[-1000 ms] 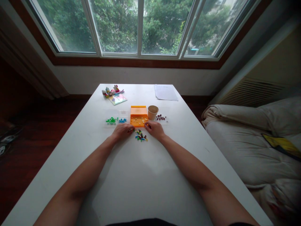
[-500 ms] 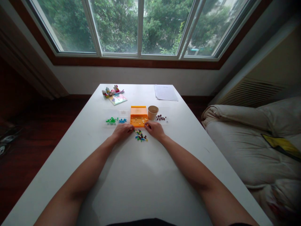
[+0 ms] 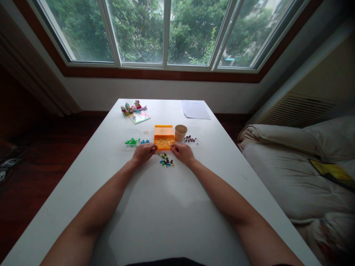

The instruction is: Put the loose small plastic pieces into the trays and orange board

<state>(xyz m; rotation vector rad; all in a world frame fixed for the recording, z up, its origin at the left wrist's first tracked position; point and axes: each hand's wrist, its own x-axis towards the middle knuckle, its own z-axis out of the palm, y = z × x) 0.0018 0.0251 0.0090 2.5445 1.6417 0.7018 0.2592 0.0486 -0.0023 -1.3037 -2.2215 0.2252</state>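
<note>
An open orange box [image 3: 164,149] stands on the white table, with small pale pieces lying in its front part. At its front left corner is my left hand [image 3: 144,152], fingers drawn together; whatever they pinch is too small to make out. My right hand [image 3: 182,151] is closed at the front right corner, its fingertips against or just beside the box. Between my hands, in front of the box, lies a loose pile of tiny coloured building bricks [image 3: 165,160]. Green bricks [image 3: 132,142] and blue bricks [image 3: 144,141] sit in clear trays beyond my left hand.
A brown paper cup [image 3: 181,132] stands right of the box, beside dark brown bricks [image 3: 190,139] in a clear tray. Farther back are a small colourful brick model [image 3: 133,108], a leaflet [image 3: 140,117] and paper sheets [image 3: 196,109]. A sofa [image 3: 280,173] flanks the table's right side.
My left hand has shifted slightly away from me and left, from the pile's edge to the box's front left corner. My right hand has hardly moved.
</note>
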